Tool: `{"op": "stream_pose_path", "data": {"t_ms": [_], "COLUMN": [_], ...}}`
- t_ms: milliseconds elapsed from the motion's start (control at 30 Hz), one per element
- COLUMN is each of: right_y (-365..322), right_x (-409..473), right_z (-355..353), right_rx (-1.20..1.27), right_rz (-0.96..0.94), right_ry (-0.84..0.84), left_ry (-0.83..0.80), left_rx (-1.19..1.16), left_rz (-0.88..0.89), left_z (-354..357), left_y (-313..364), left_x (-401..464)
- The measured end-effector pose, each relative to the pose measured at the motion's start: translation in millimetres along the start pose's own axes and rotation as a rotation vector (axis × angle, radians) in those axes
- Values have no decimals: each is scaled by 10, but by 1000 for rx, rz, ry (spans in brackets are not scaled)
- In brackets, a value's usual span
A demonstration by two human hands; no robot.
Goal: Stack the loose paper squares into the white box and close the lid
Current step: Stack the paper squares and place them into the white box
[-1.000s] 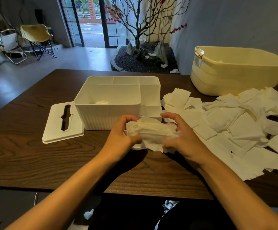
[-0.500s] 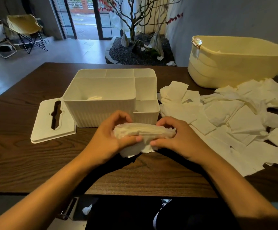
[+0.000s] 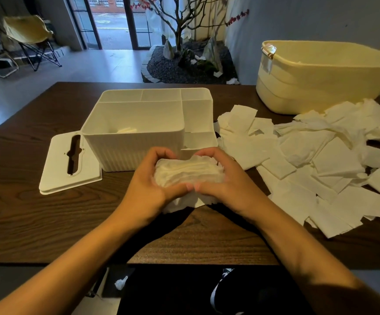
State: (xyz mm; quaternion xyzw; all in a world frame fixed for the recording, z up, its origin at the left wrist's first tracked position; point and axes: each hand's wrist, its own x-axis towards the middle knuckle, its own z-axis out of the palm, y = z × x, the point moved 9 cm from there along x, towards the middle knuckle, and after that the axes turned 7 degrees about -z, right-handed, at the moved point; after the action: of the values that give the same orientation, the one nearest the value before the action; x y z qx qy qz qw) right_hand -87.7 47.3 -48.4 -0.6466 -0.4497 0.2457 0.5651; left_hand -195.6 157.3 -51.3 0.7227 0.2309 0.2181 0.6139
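A stack of white paper squares (image 3: 188, 172) sits between both hands, just in front of the white box (image 3: 136, 142). My left hand (image 3: 148, 185) grips its left end, and my right hand (image 3: 225, 185) grips its right end; the thumbs meet over the near edge. The box stands open, with a big compartment holding a little paper and several small side compartments. Its slotted lid (image 3: 68, 164) lies flat on the table to the left. Many loose paper squares (image 3: 316, 164) are spread over the right side of the table.
A large pale yellow tub (image 3: 320, 73) stands at the back right of the dark wooden table (image 3: 37, 223). Beyond the table are folding chairs, a glass door and an indoor tree bed. A crumpled scrap of paper lies on the floor under the near edge.
Both hands have squeezed the stack tighter and brought the thumbs together over it. The camera view has tilted slightly downward and shifted.
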Motion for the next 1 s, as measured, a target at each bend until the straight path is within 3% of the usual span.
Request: {"op": "stream_pose_path", "data": {"t_ms": [267, 500, 633, 767, 900, 1000], "right_y": [71, 109, 39, -102, -349, -507], "right_x": [-66, -60, -2, 99, 248, 389], "right_z": [-191, -344, -375, -315, -317, -266], "right_rx": [-12, -74, -135, -269, -359, -453], "right_rz": [1, 27, 19, -13, -106, -132], "right_ry": [50, 50, 81, 48, 92, 33], "left_ry": [-19, -112, -272, -491, -614, -588], "left_rx": [66, 108, 363, 444, 97, -256], "left_rz": [32, -86, -205, -380, -462, -502], "left_z": [1, -91, -138, 15, 317, 438], "left_y": [46, 27, 14, -55, -90, -72], "left_x": [-53, 44, 225, 258, 118, 73]}}
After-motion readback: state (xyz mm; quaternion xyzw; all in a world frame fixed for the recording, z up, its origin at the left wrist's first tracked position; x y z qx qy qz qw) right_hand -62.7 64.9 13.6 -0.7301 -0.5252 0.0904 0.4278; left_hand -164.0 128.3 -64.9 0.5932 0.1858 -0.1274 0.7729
